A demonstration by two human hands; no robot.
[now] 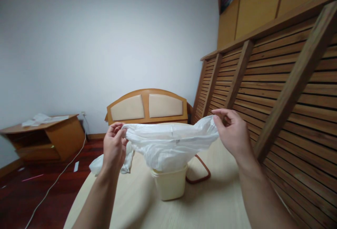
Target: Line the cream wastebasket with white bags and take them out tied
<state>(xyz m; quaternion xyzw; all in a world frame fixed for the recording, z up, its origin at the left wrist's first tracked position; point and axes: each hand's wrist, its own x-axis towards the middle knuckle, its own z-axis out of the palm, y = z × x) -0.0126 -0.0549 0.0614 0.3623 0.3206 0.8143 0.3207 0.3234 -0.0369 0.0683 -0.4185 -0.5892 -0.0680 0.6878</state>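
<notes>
the white plastic bag (171, 150) is stretched between the two hands just above the pale yellow bin (171, 187), its gathered lower part meeting the bin's mouth; how far it reaches inside cannot be told. the left hand (114, 145) has a narrow grip, thumb and fingertips pinching one end of the bag's edge; the right hand (234, 130) pinches the other end a little higher. to handle it well, i would level the two ends, keep the pull gentle and even, and hold the bag's middle centred over the bin. thin plastic like this could tear if yanked, and a light bin could tip under a one-sided tug. the bin stands upright on the round bench (210, 209), and just beside it, on the right, lies a brown ring (209, 174), best kept out of the bag's folds. more white plastic (128, 159) lies by the left forearm; mind that it doesn't snag.
</notes>
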